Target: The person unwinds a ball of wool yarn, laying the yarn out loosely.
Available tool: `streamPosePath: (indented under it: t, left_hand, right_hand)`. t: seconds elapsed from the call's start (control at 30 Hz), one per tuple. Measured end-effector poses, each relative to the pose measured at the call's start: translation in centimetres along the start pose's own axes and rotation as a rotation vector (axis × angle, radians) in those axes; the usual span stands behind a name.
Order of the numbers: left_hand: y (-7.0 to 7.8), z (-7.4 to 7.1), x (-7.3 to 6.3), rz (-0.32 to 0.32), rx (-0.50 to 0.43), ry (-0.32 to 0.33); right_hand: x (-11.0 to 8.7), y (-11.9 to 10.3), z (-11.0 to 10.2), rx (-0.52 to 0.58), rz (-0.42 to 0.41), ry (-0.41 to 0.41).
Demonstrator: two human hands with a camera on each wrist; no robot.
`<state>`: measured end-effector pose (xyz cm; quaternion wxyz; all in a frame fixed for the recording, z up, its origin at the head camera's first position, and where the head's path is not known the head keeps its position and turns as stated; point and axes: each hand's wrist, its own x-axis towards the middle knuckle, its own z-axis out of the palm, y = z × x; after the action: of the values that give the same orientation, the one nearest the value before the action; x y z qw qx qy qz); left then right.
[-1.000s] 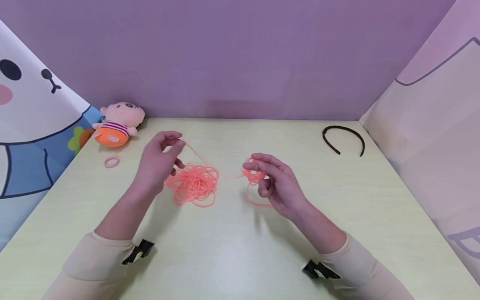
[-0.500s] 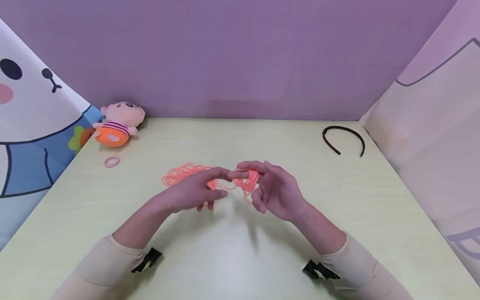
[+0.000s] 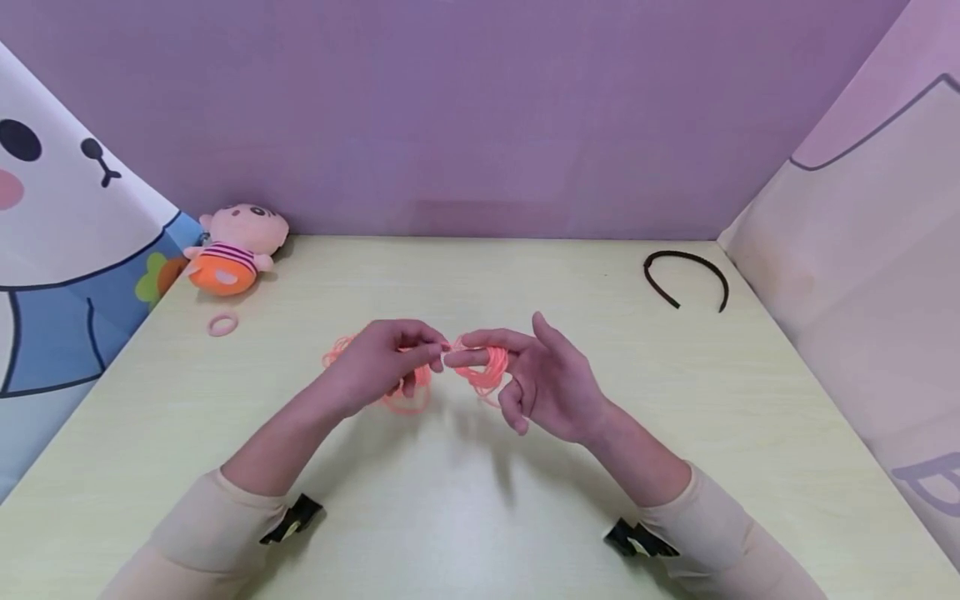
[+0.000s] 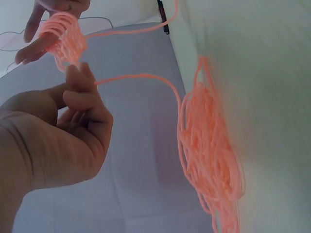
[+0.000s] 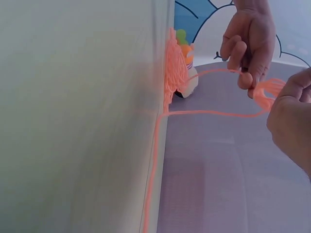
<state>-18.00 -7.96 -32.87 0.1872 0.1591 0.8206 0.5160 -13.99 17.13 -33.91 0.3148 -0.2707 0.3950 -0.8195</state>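
My left hand (image 3: 382, 367) pinches a coral-pink cord between thumb and fingertips, close to the fingertips of my right hand (image 3: 558, 392). Several turns of the same cord form a small coil (image 3: 489, 372) around the outstretched index and middle fingers of the right hand, whose thumb points up, apart from the cord. A loose pile of cord (image 4: 209, 141) lies on the table, partly hidden behind the left hand in the head view. From the pile, one strand (image 4: 146, 75) rises to the left fingers. Another strand (image 5: 214, 112) hangs from the coil down to the table.
A plush doll (image 3: 234, 248) in orange sits at the back left of the table (image 3: 465, 517), with a pink ring (image 3: 222, 324) before it. At the back right lies a black headband (image 3: 686, 255). Purple and printed panels enclose the table.
My left hand has come down and right from above the pile to the right fingertips, first spread, now pinching the cord. The right hand has turned slightly, its thumb lifting off the coil.
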Motion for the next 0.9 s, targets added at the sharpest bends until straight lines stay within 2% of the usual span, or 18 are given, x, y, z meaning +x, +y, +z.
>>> streamPosePath:
  t: [0.2, 0.37, 0.57, 0.77, 0.9]
  left_hand:
    - [0.5, -0.7, -0.2, 0.067, -0.033, 0.186]
    - [0.8, -1.2, -0.5, 0.120, -0.100, 0.270]
    - [1.3, -1.7, -0.8, 0.154, -0.187, 0.324]
    - [1.5, -2.2, -0.9, 0.174, -0.251, 0.385]
    - [1.4, -2.6, -0.9, 0.156, -0.280, 0.439]
  right_hand:
    - [0.0, 0.0, 0.3, -0.117, 0.101, 0.020]
    - [0.1, 0.0, 0.4, -0.149, 0.126, 0.037]
    - [0.2, -0.1, 0.4, -0.127, 0.083, 0.100]
    - [0.3, -0.2, 0.4, -0.109, 0.003, 0.244]
    - [0.3, -0.2, 0.3, -0.100, -0.070, 0.331]
